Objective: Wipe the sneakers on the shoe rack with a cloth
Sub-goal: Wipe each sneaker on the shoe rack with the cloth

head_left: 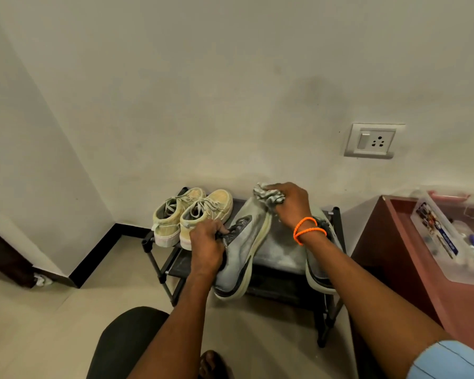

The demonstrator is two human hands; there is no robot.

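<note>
A grey sneaker with a pale sole lies tilted on the top shelf of the black shoe rack, its heel over the front edge. My left hand grips it at the collar and laces. My right hand grips a bunched grey-white cloth against the sneaker's toe. The second grey sneaker lies under my right forearm, partly hidden. A pair of yellowish canvas sneakers stands at the rack's left end.
The rack stands against a pale wall with a socket plate. A reddish-brown cabinet with a clear plastic box of small items is at the right. My knee and foot are in front, on a tiled floor.
</note>
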